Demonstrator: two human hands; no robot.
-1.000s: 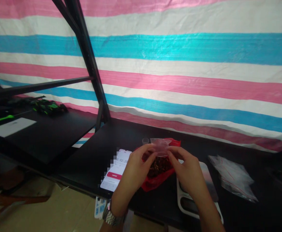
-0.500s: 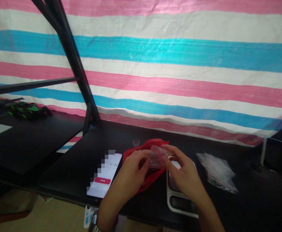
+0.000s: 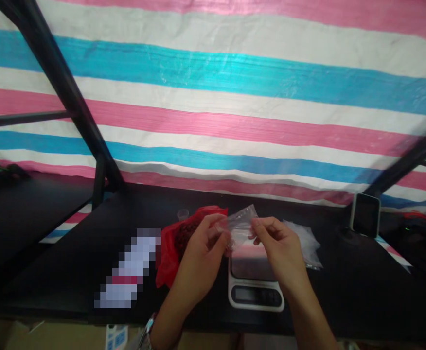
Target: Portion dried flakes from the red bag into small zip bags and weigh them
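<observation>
Silver wristwatch (image 3: 148, 332) at the lower edge of view, you work with both bare hands at a black tabletop (image 3: 143, 200). Your left hand (image 3: 203, 253) pinches one side of a clear plastic bag (image 3: 240, 226) between thumb and fingers; your right hand (image 3: 280, 249) grips the opposite edge the same way, thumb against forefinger. The bag hangs between your hands, slanting up to a corner, over the plate of a white-rimmed digital scale (image 3: 256, 267). The scale's display faces you, its reading too dim to make out.

Beside your left forearm, a red plastic bag (image 3: 166, 260) gapes around dark brown pieces (image 3: 184, 234), too small to identify. Farther left lies a phone (image 3: 135, 266), masked by pixel blocks. Just beyond your right hand, more clear bags (image 3: 304, 243) lie in a loose pile, partly hidden by your fingers. A small clear cup (image 3: 183, 214) stands behind the red bag. At far right, a dark-screened device (image 3: 366, 215) stands upright near a black metal frame (image 3: 404, 158). Behind everything spreads a pink, white and blue striped sheet (image 3: 231, 70).
</observation>
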